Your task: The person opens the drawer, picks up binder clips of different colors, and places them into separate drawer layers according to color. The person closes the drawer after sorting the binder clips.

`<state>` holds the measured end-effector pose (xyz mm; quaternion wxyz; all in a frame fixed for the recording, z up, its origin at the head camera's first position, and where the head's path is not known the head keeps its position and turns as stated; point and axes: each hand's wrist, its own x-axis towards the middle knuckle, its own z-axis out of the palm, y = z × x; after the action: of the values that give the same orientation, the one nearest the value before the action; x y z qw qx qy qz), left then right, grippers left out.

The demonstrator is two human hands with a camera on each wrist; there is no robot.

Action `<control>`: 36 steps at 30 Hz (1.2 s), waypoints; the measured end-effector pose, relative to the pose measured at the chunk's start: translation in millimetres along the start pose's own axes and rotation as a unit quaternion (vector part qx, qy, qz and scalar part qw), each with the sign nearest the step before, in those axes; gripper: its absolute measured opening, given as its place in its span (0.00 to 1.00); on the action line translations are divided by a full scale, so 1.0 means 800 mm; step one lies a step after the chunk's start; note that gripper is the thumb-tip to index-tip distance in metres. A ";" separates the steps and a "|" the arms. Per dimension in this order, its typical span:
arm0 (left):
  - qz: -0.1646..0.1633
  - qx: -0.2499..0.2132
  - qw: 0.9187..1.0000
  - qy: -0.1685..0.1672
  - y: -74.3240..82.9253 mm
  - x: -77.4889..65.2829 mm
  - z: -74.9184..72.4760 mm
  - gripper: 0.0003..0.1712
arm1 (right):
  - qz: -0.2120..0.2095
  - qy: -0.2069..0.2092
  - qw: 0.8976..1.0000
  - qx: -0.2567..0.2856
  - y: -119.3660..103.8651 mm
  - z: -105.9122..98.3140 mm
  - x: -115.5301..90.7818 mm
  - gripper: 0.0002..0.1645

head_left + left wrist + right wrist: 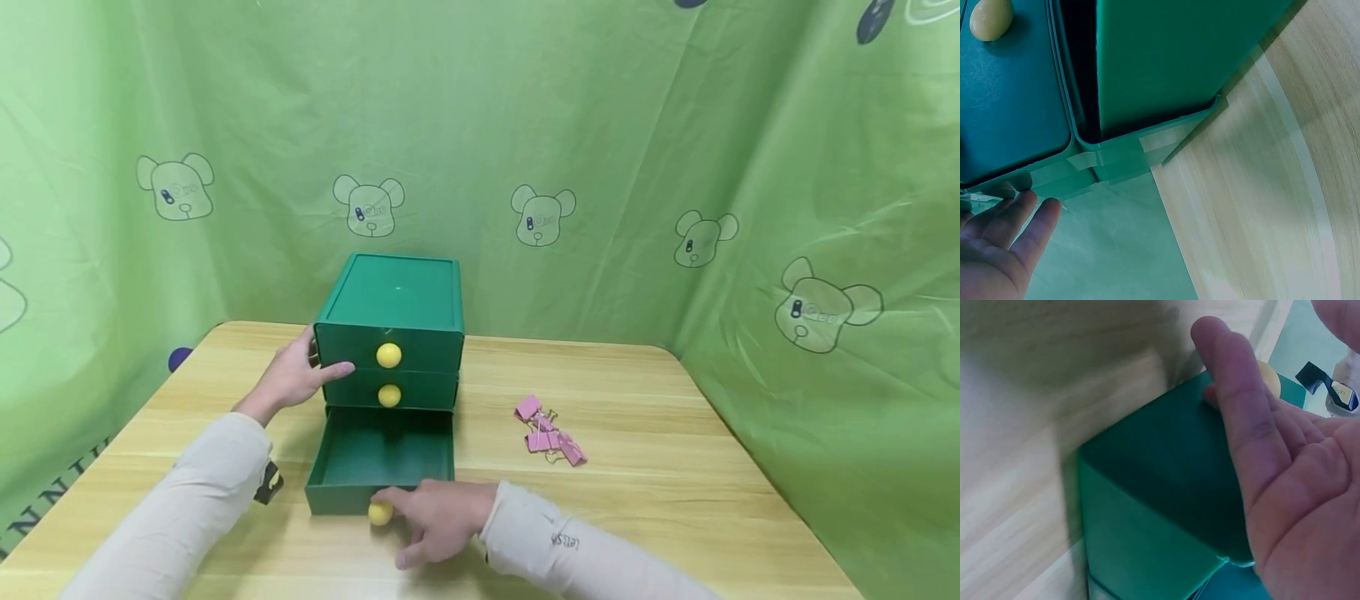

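A green drawer cabinet [408, 292] with yellow ball knobs stands on the table. Its bottom drawer [382, 458] is pulled out and looks empty inside; the upper two drawers are in. My left hand [296, 375] rests on the cabinet's left side, thumb across the front. Extended fingers [1038, 231] touch that side in the left wrist view. At the bottom drawer's knob [380, 512] is my right hand [446, 521], index fingertip over it and thumb held apart. In the right wrist view, straight fingers [1244, 406] lie over the drawer front [1160, 481], partly hiding the knob [1269, 378].
Several pink binder clips [543, 442] lie in a small heap right of the cabinet. A small black piece [268, 482] shows beside the left sleeve. Green curtain [615, 167] with bear prints hangs behind and beside the wooden table [660, 500].
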<state>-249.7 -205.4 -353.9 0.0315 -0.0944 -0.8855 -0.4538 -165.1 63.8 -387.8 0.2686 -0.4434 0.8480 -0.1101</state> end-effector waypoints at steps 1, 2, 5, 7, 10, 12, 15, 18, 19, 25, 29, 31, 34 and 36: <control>-0.001 0.000 1.000 0.000 0.000 0.000 0.000 0.54 | -0.002 0.000 1.000 -0.002 -0.001 0.000 -0.001 0.42; -0.001 0.000 1.000 0.000 0.001 0.000 0.000 0.54 | -0.003 -0.001 1.000 -0.004 -0.001 0.001 -0.001 0.42; -0.002 0.000 1.000 0.000 0.001 0.000 0.000 0.54 | -0.009 -0.001 1.000 -0.010 -0.003 0.002 -0.003 0.42; 0.000 0.000 1.000 0.000 0.002 0.000 0.000 0.54 | -0.010 -0.004 1.000 -0.010 -0.004 0.003 -0.004 0.42; 0.001 0.000 1.000 0.000 0.002 0.000 0.000 0.54 | -0.009 -0.008 1.000 -0.008 -0.005 0.003 -0.005 0.42; 0.002 -0.001 1.000 0.000 0.002 0.000 0.000 0.54 | -0.008 -0.012 1.000 -0.005 -0.006 0.003 -0.006 0.41; 0.003 -0.005 1.000 0.000 0.002 0.000 0.000 0.54 | -0.008 -0.017 1.000 -0.001 -0.007 0.002 -0.006 0.40; 0.004 -0.005 1.000 0.000 0.001 -0.001 0.000 0.54 | -0.008 -0.022 1.000 0.006 -0.007 0.002 -0.006 0.40; 0.004 -0.005 1.000 -0.001 0.001 -0.001 0.000 0.54 | -0.008 -0.023 1.000 0.008 -0.008 0.002 -0.006 0.40; 0.004 -0.004 1.000 -0.001 0.001 -0.002 0.001 0.54 | -0.010 -0.024 1.000 0.005 -0.008 0.002 -0.007 0.40; 0.005 -0.005 1.000 0.000 0.000 -0.002 0.001 0.54 | -0.009 -0.026 1.000 0.007 -0.008 0.001 -0.008 0.40; 0.003 -0.006 1.000 -0.001 0.000 -0.002 0.001 0.54 | -0.008 -0.027 1.000 0.009 -0.009 -0.001 -0.009 0.40; 0.002 -0.005 1.000 -0.001 -0.001 -0.002 0.000 0.55 | -0.012 -0.026 0.999 0.015 -0.008 -0.003 -0.010 0.40; 0.001 -0.006 1.000 -0.001 -0.001 -0.001 0.000 0.55 | -0.021 -0.024 0.999 0.019 -0.007 -0.004 -0.011 0.40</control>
<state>-248.8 -206.2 -354.4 0.0307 -0.0964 -0.8828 -0.4588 -159.0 67.5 -379.5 0.2953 -0.4581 0.8296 -0.1213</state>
